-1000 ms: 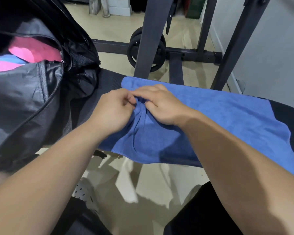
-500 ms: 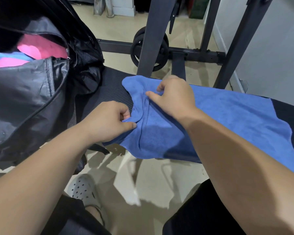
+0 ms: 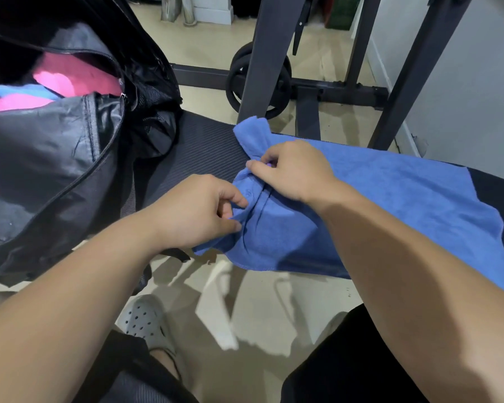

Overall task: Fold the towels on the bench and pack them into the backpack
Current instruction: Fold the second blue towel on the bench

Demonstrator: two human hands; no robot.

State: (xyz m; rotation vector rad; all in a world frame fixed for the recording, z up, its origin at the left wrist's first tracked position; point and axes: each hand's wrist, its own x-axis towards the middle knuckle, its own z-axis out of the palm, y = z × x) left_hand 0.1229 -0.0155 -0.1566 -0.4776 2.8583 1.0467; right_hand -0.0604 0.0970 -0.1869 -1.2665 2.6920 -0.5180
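A blue towel (image 3: 390, 199) lies spread across the dark ribbed bench (image 3: 198, 152), its left end bunched into creases. My left hand (image 3: 198, 213) pinches the towel's near left edge between thumb and fingers. My right hand (image 3: 297, 170) grips the gathered cloth a little farther back, fingers curled into the folds. The black backpack (image 3: 56, 170) stands open at the left on the bench, with pink and light blue towels (image 3: 70, 80) showing inside its zipped mouth.
Dark metal uprights of a weight rack (image 3: 265, 53) rise behind the bench, with a black weight plate (image 3: 239, 80) on the floor frame. A grey wall runs along the right. My grey perforated shoe (image 3: 146, 321) is on the beige floor below.
My right hand has come nearer again and gathered the towel's left end into a tighter bunch, leaving the far corner sticking out. My left hand keeps its pinch on the near edge.
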